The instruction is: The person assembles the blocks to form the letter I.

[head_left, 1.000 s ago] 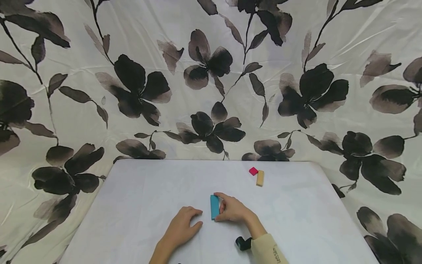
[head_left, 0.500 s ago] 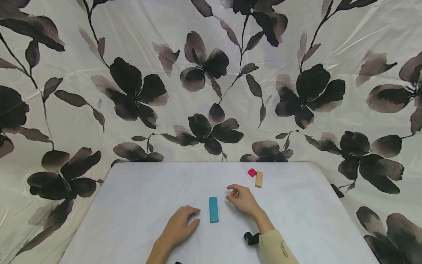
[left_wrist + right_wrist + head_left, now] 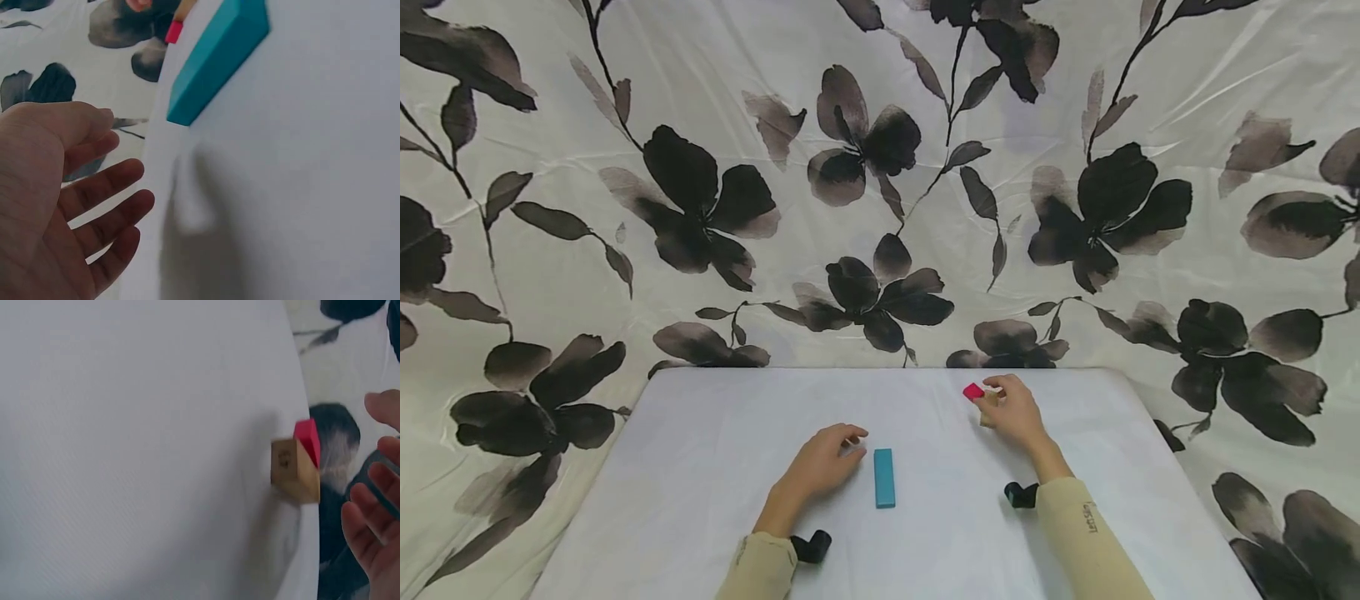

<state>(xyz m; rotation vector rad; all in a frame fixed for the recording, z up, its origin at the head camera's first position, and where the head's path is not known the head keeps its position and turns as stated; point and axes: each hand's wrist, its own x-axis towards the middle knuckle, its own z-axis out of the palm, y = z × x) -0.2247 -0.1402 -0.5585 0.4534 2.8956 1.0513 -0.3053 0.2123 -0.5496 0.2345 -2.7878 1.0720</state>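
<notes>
A teal rectangular block [image 3: 884,478] lies lengthwise on the white table, seen large in the left wrist view too. Just left of it, my left hand [image 3: 822,467] hovers with loosely bent fingers and holds nothing. My right hand [image 3: 1017,415] is at the far right, over a natural wooden block [image 3: 295,472] that it partly hides in the head view. A small red block [image 3: 973,392] sits beside the wooden one, near my right fingertips. In the right wrist view the fingers [image 3: 375,509] look spread and apart from both blocks.
The white table [image 3: 737,400] ends at a straight back edge close behind the red and wooden blocks. Beyond hangs a flower-printed cloth [image 3: 715,217]. Black wrist-worn devices sit at the left wrist [image 3: 812,547] and right wrist [image 3: 1021,495].
My right hand let go of the teal block and moved right and away to the wooden block. The left hand rose slightly forward. The teal block stays on the table.
</notes>
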